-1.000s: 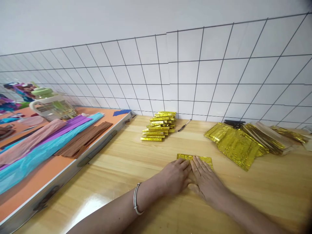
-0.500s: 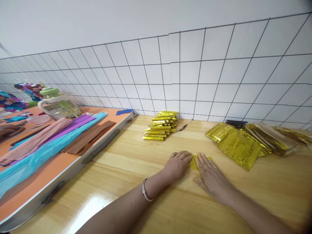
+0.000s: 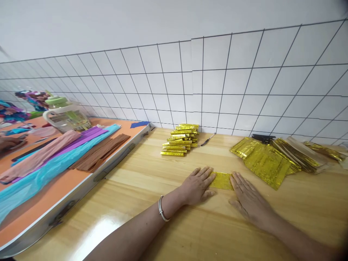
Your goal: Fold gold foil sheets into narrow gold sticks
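A folded gold foil sheet [image 3: 222, 180] lies flat on the wooden table [image 3: 141, 188] in front of me. My left hand [image 3: 198, 183], a silver bangle on its wrist, presses on the sheet's left end with fingers stretched out. On the sheet's right end rests my right hand [image 3: 248, 197], flat and open too. Behind them stands a stack of folded gold foil strips [image 3: 178, 144]. A loose heap of unfolded gold foil sheets [image 3: 268, 160] spreads at the right.
A pen [image 3: 207, 139] lies near the tiled wall, a black object [image 3: 261, 137] behind the heap. At the left an orange board [image 3: 51, 188] carries crepe paper strips [image 3: 51, 159] in pink, purple, blue and brown, plus a clear jug [image 3: 65, 117] with a green lid.
My hands, first side by side over the middle of the foil, slid apart along it toward its ends. More of the gold sheet now shows between them.
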Motion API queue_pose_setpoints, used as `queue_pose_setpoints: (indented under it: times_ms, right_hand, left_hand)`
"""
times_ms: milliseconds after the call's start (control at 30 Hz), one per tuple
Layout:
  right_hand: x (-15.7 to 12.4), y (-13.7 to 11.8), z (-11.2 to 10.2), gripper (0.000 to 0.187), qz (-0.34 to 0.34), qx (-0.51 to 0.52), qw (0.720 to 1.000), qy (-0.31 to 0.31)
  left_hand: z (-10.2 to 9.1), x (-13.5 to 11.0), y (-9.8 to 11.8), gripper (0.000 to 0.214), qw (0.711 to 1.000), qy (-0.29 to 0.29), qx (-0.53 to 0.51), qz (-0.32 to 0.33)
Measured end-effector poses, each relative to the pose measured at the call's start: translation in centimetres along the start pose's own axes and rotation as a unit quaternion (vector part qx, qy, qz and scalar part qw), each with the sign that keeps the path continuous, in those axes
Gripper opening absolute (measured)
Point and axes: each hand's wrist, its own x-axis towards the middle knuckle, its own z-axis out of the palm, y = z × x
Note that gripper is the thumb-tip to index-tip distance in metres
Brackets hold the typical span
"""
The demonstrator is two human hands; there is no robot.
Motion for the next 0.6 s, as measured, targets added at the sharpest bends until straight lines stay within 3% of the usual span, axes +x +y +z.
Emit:
queue_pose_setpoints:
  times_ms: [133, 233, 300, 433, 600]
  right_hand:
    - [-0.8, 0.6, -1.7, 0.072, 0.036, -0.011, 0.999, 0.01]
    - [1.3, -2.0, -3.6, 0.072, 0.052, 0.004, 0.998, 0.029]
    - [3.8, -4.9, -4.2, 0.07, 0.028, 0.047, 0.998, 0.012]
    - [8.3, -9.3, -3.0, 0.068, -0.02, 0.12, 0.992, -0.016]
    - [8.5, -8.5, -0.5, 0.069, 0.0, 0.111, 0.994, -0.001]
  left_hand:
    - [0.0, -0.1, -0.1, 0.064, 1.0, 0.002, 0.001, -0.001]
    - [0.2, -0.2, -0.1, 0.064, 1.0, 0.005, 0.001, 0.002]
    - [0.4, -0.3, -0.1, 0.065, 1.0, 0.01, 0.002, 0.008]
    - [0.9, -0.3, -0.1, 0.067, 0.999, 0.035, 0.0, 0.011]
    - [0.9, -0.3, 0.0, 0.063, 0.999, 0.047, -0.004, 0.01]
